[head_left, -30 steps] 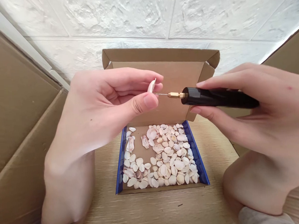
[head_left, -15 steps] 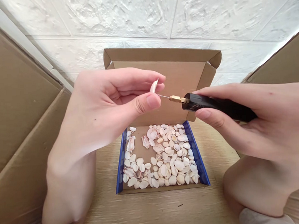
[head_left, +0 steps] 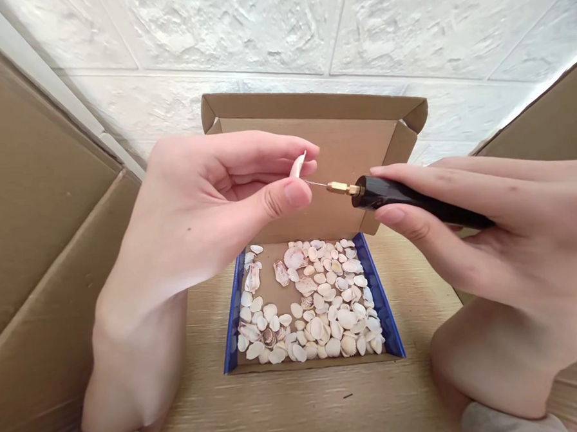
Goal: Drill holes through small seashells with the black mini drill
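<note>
Between the thumb and fingers of my left hand [head_left: 220, 200] is a small pale seashell [head_left: 297, 166], seen edge-on. My right hand [head_left: 492, 231] is wrapped round a black hand drill [head_left: 413, 200] with a brass chuck [head_left: 344, 188]. Its thin bit [head_left: 317, 184] points left, with the tip close by the shell and my left thumb. Whether the tip touches the shell, I cannot tell. Below both hands, an open box [head_left: 393, 326] with blue side walls holds many white, cream and pinkish seashells [head_left: 332, 304] in a loose layer.
The box's brown lid [head_left: 352, 148] stands raised behind my hands, near a white brick-textured wall [head_left: 240, 31]. Cardboard panels [head_left: 37, 210] rise at left and right. On the wooden table [head_left: 298, 402] lies a small dark sliver [head_left: 347, 396] in front of the box.
The rear of the drill and my right hand have shifted up slightly, so the drill lies a little flatter. My left hand and the shell are nearly still.
</note>
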Demonstrator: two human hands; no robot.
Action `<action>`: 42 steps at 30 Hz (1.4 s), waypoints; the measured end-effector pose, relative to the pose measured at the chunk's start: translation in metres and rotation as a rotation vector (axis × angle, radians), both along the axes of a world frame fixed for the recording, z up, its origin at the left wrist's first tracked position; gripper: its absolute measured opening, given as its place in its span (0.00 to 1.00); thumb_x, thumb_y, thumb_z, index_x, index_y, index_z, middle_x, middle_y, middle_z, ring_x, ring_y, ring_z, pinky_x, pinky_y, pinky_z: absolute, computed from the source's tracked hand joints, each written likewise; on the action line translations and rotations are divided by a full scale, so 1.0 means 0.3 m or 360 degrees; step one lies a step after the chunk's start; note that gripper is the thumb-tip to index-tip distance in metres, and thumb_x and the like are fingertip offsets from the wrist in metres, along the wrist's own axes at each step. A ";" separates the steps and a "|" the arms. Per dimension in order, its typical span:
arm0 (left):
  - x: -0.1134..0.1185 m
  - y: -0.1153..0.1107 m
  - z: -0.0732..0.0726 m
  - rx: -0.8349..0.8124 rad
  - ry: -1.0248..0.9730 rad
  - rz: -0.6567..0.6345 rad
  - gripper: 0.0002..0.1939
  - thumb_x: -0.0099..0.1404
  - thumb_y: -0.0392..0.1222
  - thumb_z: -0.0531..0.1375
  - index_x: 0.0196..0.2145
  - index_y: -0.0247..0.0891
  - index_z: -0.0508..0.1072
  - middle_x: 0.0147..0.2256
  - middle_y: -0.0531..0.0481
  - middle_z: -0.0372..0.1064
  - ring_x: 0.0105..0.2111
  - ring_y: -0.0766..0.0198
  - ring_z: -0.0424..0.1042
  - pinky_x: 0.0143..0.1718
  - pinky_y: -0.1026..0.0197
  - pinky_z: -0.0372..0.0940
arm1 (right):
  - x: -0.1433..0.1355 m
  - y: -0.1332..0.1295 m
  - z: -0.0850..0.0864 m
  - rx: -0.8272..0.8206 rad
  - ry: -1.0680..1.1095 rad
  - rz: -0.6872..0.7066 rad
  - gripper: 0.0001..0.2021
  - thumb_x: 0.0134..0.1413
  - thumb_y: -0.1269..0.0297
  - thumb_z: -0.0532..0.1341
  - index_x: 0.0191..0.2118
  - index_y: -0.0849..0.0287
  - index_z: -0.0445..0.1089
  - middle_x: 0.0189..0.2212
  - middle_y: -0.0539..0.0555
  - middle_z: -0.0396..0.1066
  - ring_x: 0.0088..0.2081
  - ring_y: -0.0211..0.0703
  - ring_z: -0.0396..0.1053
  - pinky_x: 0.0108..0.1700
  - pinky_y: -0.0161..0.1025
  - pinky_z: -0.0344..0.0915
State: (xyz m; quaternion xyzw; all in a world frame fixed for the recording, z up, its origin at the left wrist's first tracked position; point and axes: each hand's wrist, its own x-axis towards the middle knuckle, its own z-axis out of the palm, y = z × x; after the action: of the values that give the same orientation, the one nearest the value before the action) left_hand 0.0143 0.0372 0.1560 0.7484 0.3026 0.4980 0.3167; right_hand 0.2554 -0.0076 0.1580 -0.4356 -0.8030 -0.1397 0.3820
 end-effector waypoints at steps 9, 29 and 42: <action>-0.018 0.013 0.001 0.0066 0.0005 -0.0076 0.15 0.58 0.35 0.69 0.44 0.41 0.81 0.41 0.51 0.80 0.42 0.52 0.80 0.47 0.49 0.79 | 0.002 0.012 0.001 -0.0217 0.0006 0.0041 0.25 0.50 0.58 0.71 0.53 0.43 0.65 0.44 0.46 0.75 0.41 0.43 0.76 0.42 0.38 0.75; -0.012 0.001 0.010 -0.0015 -0.0010 -0.0070 0.13 0.59 0.35 0.69 0.43 0.42 0.82 0.42 0.52 0.80 0.42 0.54 0.80 0.47 0.53 0.79 | 0.002 0.009 0.015 -0.0158 -0.0007 -0.0003 0.08 0.59 0.69 0.60 0.44 0.54 0.73 0.39 0.53 0.74 0.36 0.41 0.72 0.37 0.42 0.66; -0.014 0.005 0.007 0.0013 -0.0020 -0.0076 0.12 0.60 0.37 0.69 0.43 0.42 0.82 0.41 0.53 0.80 0.42 0.55 0.81 0.47 0.54 0.79 | -0.008 0.000 0.020 -0.0126 -0.0034 0.0019 0.10 0.56 0.68 0.64 0.44 0.54 0.72 0.38 0.49 0.77 0.36 0.41 0.74 0.36 0.41 0.68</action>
State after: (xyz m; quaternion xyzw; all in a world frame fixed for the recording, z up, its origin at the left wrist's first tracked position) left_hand 0.0101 0.0387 0.1579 0.7536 0.2807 0.4962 0.3273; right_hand 0.2530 -0.0078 0.1641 -0.4440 -0.8145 -0.1104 0.3567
